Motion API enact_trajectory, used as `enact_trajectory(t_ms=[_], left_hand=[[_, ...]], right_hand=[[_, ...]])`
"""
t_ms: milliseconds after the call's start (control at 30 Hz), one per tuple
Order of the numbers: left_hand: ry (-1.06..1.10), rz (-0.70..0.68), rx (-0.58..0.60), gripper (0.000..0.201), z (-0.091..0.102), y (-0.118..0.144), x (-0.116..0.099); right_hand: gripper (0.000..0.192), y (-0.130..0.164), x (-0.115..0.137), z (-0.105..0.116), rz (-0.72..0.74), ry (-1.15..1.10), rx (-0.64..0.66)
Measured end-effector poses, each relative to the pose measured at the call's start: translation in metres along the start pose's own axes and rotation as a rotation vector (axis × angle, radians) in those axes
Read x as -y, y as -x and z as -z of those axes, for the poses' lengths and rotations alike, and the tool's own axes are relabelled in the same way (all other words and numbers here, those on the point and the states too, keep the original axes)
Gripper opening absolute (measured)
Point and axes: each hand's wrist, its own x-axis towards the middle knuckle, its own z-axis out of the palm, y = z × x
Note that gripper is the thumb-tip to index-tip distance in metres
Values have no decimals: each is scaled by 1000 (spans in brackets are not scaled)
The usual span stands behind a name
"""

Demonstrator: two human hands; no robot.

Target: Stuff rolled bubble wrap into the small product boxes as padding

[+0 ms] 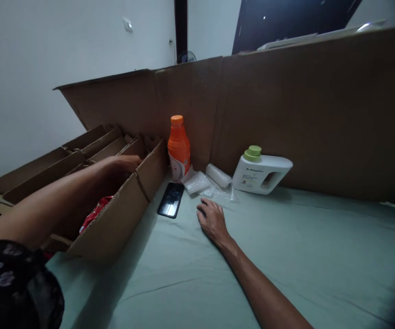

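Note:
My left hand [127, 163] reaches down into a divided cardboard box [115, 224]; the wall hides its fingers, so whatever they touch is out of sight. Something red and shiny [96, 212] shows inside that box below my forearm. On the pale green sheet rests my right hand [213, 219], holding nothing, its fingers loosely bent and apart. Nearest to it are clear bubble wrap [199, 183] and a black phone [170, 200] lying screen up. An orange bottle [178, 146] stands upright behind the phone. A white handled bottle [261, 173] with a green cap stands right of the wrap.
A tall cardboard panel [303, 119] stands along the back, behind the bottles. The box's several compartments [91, 141] stretch to the left. Green cloth [321, 246] covers the surface. Behind the panel are a white wall [63, 41] and part of a fan [188, 56].

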Motion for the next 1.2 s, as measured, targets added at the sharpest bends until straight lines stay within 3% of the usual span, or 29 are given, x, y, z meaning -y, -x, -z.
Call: enact_trajectory(t_ms=[67,133,200,267,333,400,467,533,667,733,800,900,1000,1200], left_hand=[[25,-1,-74,10,22,16,-2],[64,-32,-197,17,35,35,-14],[106,-138,-353,30,29,52,-41],[121,-370,-510,33,4,61,-77],[61,-522,-428,38,-26,62,-110],[-70,-646,-181,48,-47,61,-123],[-181,-630,-55,56,-49,67,-107],[-210,-452,-137,51,-34,82,-66],[-143,100,-398,35,16,122,41],[-134,204,-376,34,29,129,81],[-115,213,-317,36,28,122,107],[-82,183,-249,43,12,95,125],[-64,180,-259,40,0,69,134],[20,145,-278,36,-7,57,140]], right_hand=[[21,-1,-2,-2,-8,-15,-15],[23,-1,-4,-5,-17,-29,-34],[24,-2,-6,-7,-21,-40,-51],[24,-3,-9,-8,-12,-46,-64],[24,-4,-12,-9,11,-50,-71],[24,-5,-16,-9,37,-54,-73],[26,-7,-19,-10,52,-62,-80],[29,-9,-22,-13,54,-78,-89],[32,-11,-26,-20,60,-86,-107],[34,-12,-28,-22,65,-69,-117],[35,-12,-28,-22,69,-58,-116],[34,-12,-29,-20,74,-50,-104],[34,-13,-29,-18,77,-47,-99],[32,-11,-21,-13,63,-71,-80]])
